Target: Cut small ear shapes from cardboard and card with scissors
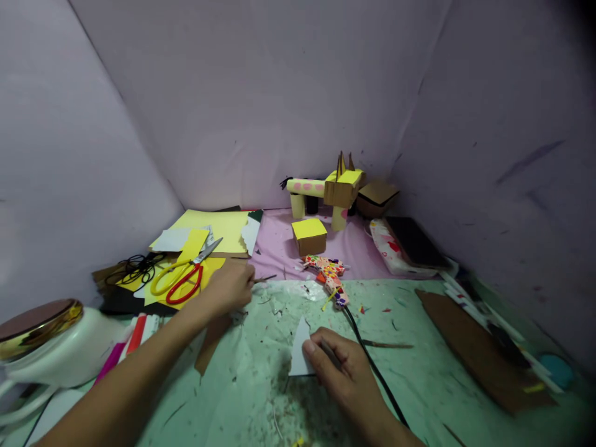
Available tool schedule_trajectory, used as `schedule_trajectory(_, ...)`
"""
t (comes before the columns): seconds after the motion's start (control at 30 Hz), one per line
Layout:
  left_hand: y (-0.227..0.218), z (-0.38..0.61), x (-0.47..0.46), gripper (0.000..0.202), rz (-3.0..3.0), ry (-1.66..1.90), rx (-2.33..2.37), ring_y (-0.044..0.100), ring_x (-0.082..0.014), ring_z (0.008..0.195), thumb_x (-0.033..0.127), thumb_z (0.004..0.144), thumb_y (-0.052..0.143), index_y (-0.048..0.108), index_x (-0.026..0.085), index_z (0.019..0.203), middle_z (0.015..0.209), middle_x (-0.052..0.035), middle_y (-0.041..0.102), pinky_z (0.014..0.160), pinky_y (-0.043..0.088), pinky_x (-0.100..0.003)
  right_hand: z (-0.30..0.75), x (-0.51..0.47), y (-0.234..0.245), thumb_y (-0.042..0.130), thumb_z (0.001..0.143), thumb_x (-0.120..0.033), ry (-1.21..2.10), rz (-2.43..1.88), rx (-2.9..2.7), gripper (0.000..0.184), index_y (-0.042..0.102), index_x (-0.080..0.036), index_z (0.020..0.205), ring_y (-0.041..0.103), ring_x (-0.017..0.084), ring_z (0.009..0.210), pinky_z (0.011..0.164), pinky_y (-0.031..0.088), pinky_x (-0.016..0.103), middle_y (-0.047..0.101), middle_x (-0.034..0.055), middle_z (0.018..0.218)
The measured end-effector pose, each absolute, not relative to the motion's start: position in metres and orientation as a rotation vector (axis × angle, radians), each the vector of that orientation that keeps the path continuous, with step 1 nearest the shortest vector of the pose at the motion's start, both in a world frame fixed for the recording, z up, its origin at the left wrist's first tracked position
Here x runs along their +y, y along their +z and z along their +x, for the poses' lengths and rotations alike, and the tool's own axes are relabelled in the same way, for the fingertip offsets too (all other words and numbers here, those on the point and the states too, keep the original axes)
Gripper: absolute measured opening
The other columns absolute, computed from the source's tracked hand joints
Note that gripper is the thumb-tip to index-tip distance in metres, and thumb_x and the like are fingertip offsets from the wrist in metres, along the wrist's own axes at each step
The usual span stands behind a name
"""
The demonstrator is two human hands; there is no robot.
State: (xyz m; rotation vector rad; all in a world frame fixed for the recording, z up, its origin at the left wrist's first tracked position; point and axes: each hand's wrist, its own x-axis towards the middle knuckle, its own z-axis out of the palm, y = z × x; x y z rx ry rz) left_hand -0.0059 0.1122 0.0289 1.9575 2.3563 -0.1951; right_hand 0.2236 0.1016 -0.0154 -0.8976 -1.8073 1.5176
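Note:
My left hand (231,287) reaches forward over the green mat, fingers curled around a thin dark stick whose tip pokes out to the right, close to the yellow and red scissors (179,278). Nearer to me, my right hand (342,367) rests on the mat, pinching a slim pencil-like tool against a small white paper piece (300,354). A floral-patterned glue gun (329,275) lies just beyond, its black cord (372,363) running past my right hand.
Yellow sheets (218,228) and a black wire coil (137,267) lie at left. A yellow cardboard giraffe model (333,189) and a yellow-topped box (309,236) stand at the back. Brown cardboard (475,351) lies right; a white gold-lidded pot (44,344) sits near left.

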Motion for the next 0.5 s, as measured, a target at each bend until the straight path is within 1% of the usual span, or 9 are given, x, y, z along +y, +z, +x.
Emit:
schedule_trajectory(0.07,0.041,-0.016,0.098,0.009,1.951,-0.249,2.246,0.060,-0.0210,0.066,0.019,0.068,0.052,0.058,0.021,0.063,0.067,-0.0039,0.065,0.050,0.033,-0.026,0.223,0.101,-0.016,0.044,0.080,-0.043,1.520,-0.894,-1.801,0.035,0.039,-0.020,0.054,0.037,0.012,0.054,0.051,0.029,0.025,0.037,-0.0028,0.055)
schedule_trajectory(0.1,0.043,-0.018,0.092,0.007,1.935,-0.269,2.210,0.060,-0.0196,0.062,0.019,0.066,0.054,0.058,0.021,0.062,0.064,-0.0020,0.064,0.048,0.033,-0.025,0.223,0.101,-0.017,0.045,0.080,-0.042,1.519,-0.888,-1.800,0.035,0.040,-0.020,0.054,0.037,0.012,0.054,0.051,0.029,0.025,0.037,-0.0029,0.055)
schedule_trajectory(0.13,0.042,-0.019,0.087,0.005,1.923,-0.273,2.202,0.060,-0.0193,0.062,0.019,0.066,0.055,0.059,0.022,0.065,0.066,-0.0015,0.065,0.048,0.033,-0.025,0.222,0.100,-0.019,0.046,0.081,-0.042,1.515,-0.880,-1.802,0.035,0.040,-0.020,0.054,0.037,0.012,0.054,0.051,0.029,0.025,0.037,-0.0030,0.055)
schedule_trajectory(0.23,0.030,-0.014,0.080,0.013,1.914,-0.255,2.229,0.061,-0.0218,0.071,0.019,0.070,0.052,0.061,0.022,0.079,0.078,-0.0050,0.068,0.054,0.038,-0.027,0.222,0.099,-0.021,0.047,0.081,-0.039,1.488,-0.859,-1.827,0.034,0.042,-0.019,0.054,0.037,0.012,0.055,0.051,0.029,0.024,0.038,-0.0028,0.055)
schedule_trajectory(0.3,0.025,-0.009,0.075,0.018,1.930,-0.257,2.213,0.062,-0.0235,0.077,0.016,0.073,0.048,0.063,0.022,0.081,0.082,-0.0073,0.068,0.059,0.039,-0.029,0.222,0.099,-0.022,0.047,0.081,-0.039,1.469,-0.856,-1.833,0.034,0.042,-0.019,0.054,0.037,0.012,0.055,0.052,0.029,0.025,0.039,-0.0026,0.056)
schedule_trajectory(0.33,0.027,-0.008,0.071,0.019,1.936,-0.271,2.189,0.062,-0.0240,0.076,0.014,0.072,0.048,0.064,0.022,0.078,0.081,-0.0075,0.069,0.059,0.039,-0.030,0.223,0.099,-0.021,0.047,0.081,-0.039,1.465,-0.856,-1.827,0.034,0.043,-0.019,0.054,0.037,0.012,0.055,0.052,0.029,0.025,0.039,-0.0026,0.055)
schedule_trajectory(0.4,0.039,-0.010,0.058,0.017,1.922,-0.332,2.109,0.061,-0.0234,0.067,0.012,0.066,0.052,0.067,0.022,0.066,0.072,-0.0059,0.069,0.054,0.037,-0.029,0.223,0.099,-0.020,0.049,0.080,-0.041,1.483,-0.861,-1.795,0.035,0.044,-0.019,0.053,0.037,0.012,0.054,0.051,0.028,0.024,0.039,-0.0026,0.055)
schedule_trajectory(0.47,0.059,-0.013,0.041,0.012,1.824,-0.433,1.985,0.051,-0.0180,0.044,0.013,0.056,0.060,0.064,0.021,0.048,0.047,-0.0010,0.060,0.042,0.030,-0.026,0.223,0.100,-0.019,0.050,0.079,-0.043,1.551,-0.873,-1.741,0.036,0.045,-0.019,0.053,0.037,0.012,0.052,0.050,0.028,0.024,0.040,-0.0029,0.052)
schedule_trajectory(0.5,0.068,-0.012,0.034,0.009,1.698,-0.445,1.819,0.047,-0.0156,0.041,0.015,0.054,0.064,0.065,0.021,0.047,0.043,0.0008,0.057,0.040,0.027,-0.024,0.223,0.101,-0.018,0.050,0.079,-0.044,1.601,-0.891,-1.703,0.037,0.045,-0.019,0.053,0.037,0.011,0.050,0.049,0.027,0.024,0.040,-0.0033,0.050)
